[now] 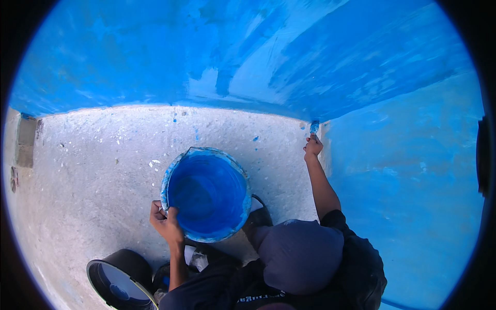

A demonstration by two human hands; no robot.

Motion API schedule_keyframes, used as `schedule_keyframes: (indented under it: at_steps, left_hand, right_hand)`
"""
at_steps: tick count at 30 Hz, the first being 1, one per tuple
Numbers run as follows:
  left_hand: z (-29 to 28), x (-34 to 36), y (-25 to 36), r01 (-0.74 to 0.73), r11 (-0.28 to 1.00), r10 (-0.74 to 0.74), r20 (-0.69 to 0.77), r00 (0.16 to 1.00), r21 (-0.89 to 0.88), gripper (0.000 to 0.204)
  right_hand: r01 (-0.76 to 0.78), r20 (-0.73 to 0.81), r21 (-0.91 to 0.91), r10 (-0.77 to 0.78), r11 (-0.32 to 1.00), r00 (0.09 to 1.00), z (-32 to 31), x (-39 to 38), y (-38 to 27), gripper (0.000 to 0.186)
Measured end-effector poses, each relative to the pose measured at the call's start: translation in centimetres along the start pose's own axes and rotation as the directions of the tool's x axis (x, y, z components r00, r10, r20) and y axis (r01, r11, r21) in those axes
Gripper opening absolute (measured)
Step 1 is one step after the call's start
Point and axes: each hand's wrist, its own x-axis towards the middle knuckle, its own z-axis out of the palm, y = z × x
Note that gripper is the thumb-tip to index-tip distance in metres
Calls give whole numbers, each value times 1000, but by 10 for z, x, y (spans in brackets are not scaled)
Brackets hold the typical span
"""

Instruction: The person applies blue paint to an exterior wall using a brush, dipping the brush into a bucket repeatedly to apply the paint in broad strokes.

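Note:
Against the bottom corner where the blue walls (232, 57) meet the speckled pale floor (103, 150), my right hand (313, 146) grips a small blue-stained paintbrush (314, 125), its handle mostly hidden by my fingers. Closed on the left rim of a large paint-smeared bucket (240, 173), beside its wire handle, is my left hand (165, 219). The bucket stands upright at the middle, with blue paint coating its inside. Some blue spots lie on the floor above it.
A black tub (93, 276) with greyish contents sits at lower left. Grey blocks (25, 147) line the far-left edge. My dark-clothed bent knee (299, 253) and a black shoe (258, 209) are below and right of the bucket. A lighter blue wall (403, 191) rises on the right.

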Motion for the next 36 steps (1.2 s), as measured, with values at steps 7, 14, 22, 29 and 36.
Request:
schedule_keyframes:
  at_steps: [7, 14, 22, 29, 36]
  left_hand:
    - [1, -2, 4, 5, 1000, -5, -17, 1000, 2, 12]
    - [-3, -3, 3, 27, 1000, -27, -27, 999, 9, 11]
    - [-5, -1, -5, 16, 1000, -16, 1, 1000, -26, 11]
    - [-1, -1, 2, 30, 999, -30, 14, 999, -43, 10]
    - [-3, -3, 2, 41, 999, -41, -7, 999, -24, 11]
  right_hand:
    - [148, 537, -132, -55, 980, 842, 74, -137, -13, 36]
    - [175, 615, -127, -61, 976, 786, 79, -147, -23, 36]
    - [55, 56, -48, -52, 997, 997, -10, -20, -3, 31]
    - [10, 74, 94, -17, 996, 997, 9, -36, -26, 31]
    - [56, 597, -71, -2, 996, 802, 86, -170, -27, 36]
